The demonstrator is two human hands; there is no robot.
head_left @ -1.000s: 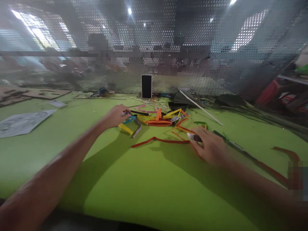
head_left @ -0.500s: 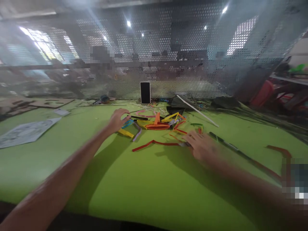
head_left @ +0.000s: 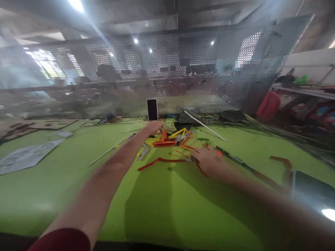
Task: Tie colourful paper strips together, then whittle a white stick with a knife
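My left hand [head_left: 155, 127] reaches to the far side of a loose pile of coloured strips, just in front of the upright phone. Its fingers bend downward, and I cannot make out their tips or any hold. In the pile lie an orange strip loop [head_left: 164, 143], a yellow strip [head_left: 178, 133] and a lilac strip [head_left: 143, 153]. My right hand [head_left: 207, 159] rests at the pile's right side, fingers apart and lying over strip ends. A long red strip [head_left: 167, 160] runs left from its fingertips, where a small grey piece shows. Beside it is a green strip [head_left: 203, 139].
A phone [head_left: 152, 109] stands against the perforated screen [head_left: 167, 87]. Printed paper [head_left: 28, 157] and cardboard pieces [head_left: 49, 123] lie left. A thin stick [head_left: 106, 152] is near my left forearm. On the right are a white strip [head_left: 205, 126], a dark strip [head_left: 235, 158] and a dark, shiny flat object [head_left: 311, 191].
My left hand has moved right and away from me, from the pile's left edge to its far side. The right hand stays by the red strip. The view has tilted up and shifted right.
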